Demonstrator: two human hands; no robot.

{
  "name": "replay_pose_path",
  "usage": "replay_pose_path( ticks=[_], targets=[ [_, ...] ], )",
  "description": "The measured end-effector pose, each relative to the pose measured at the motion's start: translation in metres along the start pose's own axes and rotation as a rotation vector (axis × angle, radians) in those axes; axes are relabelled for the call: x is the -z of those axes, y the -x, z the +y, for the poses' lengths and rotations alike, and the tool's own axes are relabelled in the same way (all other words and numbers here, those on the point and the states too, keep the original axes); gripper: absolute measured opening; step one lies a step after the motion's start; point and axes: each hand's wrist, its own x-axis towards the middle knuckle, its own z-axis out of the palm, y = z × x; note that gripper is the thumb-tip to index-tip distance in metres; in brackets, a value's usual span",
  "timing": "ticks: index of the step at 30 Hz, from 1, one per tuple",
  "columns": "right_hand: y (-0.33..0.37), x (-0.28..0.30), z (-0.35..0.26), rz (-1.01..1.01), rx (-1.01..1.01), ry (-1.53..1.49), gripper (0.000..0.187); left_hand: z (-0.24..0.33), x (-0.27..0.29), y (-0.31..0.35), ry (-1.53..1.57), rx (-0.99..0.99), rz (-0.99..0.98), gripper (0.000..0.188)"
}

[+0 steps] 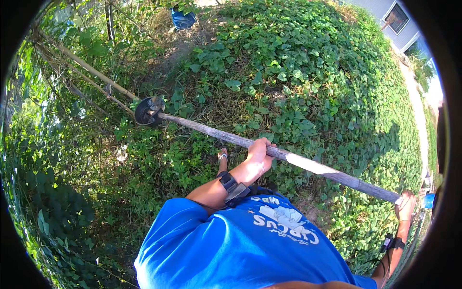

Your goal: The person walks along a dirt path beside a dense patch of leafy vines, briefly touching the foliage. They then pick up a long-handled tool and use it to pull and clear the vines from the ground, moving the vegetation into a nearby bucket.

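Grey long wooden pole (211, 131): left hand (260, 155) gripping middle, right hand (406, 204) gripping one end; round black container (140, 113) at other.

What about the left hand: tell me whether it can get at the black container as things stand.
Probably not: the left hand is wrapped around the wooden pole, short of the black container, so it would likely need to slide along or let go first.

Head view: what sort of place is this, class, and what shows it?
Likely an outdoor garden or crop plot: low leafy plants grow densely, pale poles slant at left, and a grey building stands beyond.
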Motion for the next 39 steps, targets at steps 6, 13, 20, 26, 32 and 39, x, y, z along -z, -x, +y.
replay_pose_path(
  ticks=[6,13,20,26,32,39],
  targets=[
    [-0.04,0.036,-0.103,-0.185,-0.151,-0.028,0.014,0.093,-0.052,-0.08,-0.14,0.032,-0.043,0.024],
    [-0.128,0.042,-0.202,-0.229,-0.194,-0.123,0.023,0.191,-0.11,-0.177,-0.256,-0.06,-0.011,0.013],
    [-0.257,0.014,-0.24,-0.194,-0.181,-0.165,0.023,0.274,-0.186,-0.291,-0.278,-0.077,0.029,0.022],
    [-0.368,-0.03,-0.257,-0.221,-0.162,-0.286,0.022,0.339,-0.256,-0.372,-0.338,-0.104,0.131,0.029],
    [-0.497,-0.044,-0.292,-0.268,-0.139,-0.333,0.023,0.433,-0.326,-0.437,-0.437,-0.196,0.179,0.037],
    [-0.646,-0.071,-0.361,-0.235,-0.155,-0.414,0.026,0.562,-0.405,-0.525,-0.439,-0.23,0.173,0.022]
  ],
)
